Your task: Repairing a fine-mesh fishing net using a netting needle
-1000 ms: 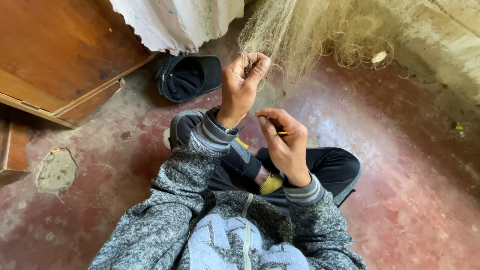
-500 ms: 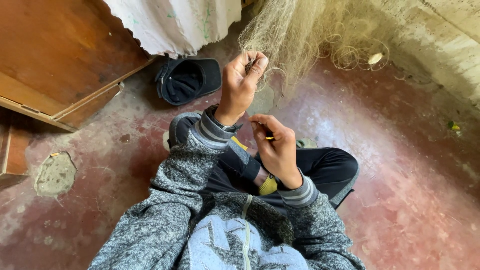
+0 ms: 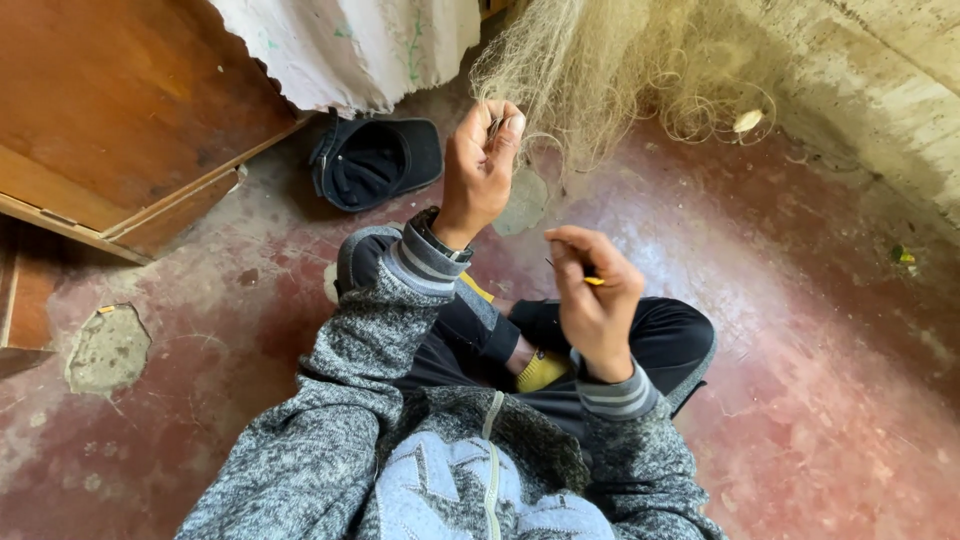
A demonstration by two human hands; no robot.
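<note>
I sit cross-legged on a red floor in a grey knitted jacket and dark trousers. My left hand [image 3: 482,160] is raised and pinches a strand of the pale, fine fishing net [image 3: 590,70] that hangs down in front of me. My right hand [image 3: 592,298] is lower and closer to me, closed on a small yellow netting needle [image 3: 594,281] whose tip pokes out between the fingers. A thin line seems to run from the needle toward the net. A yellow object [image 3: 541,372] lies in my lap.
A dark cap [image 3: 378,162] lies upside down on the floor ahead left. A wooden cabinet [image 3: 110,110] fills the upper left, with a white cloth [image 3: 350,45] hanging beside it. A concrete wall [image 3: 880,90] runs along the upper right. The floor has a chipped patch [image 3: 108,348].
My right hand with the needle has drawn back from the net, down and toward my body. My left hand keeps its hold on the net strand.
</note>
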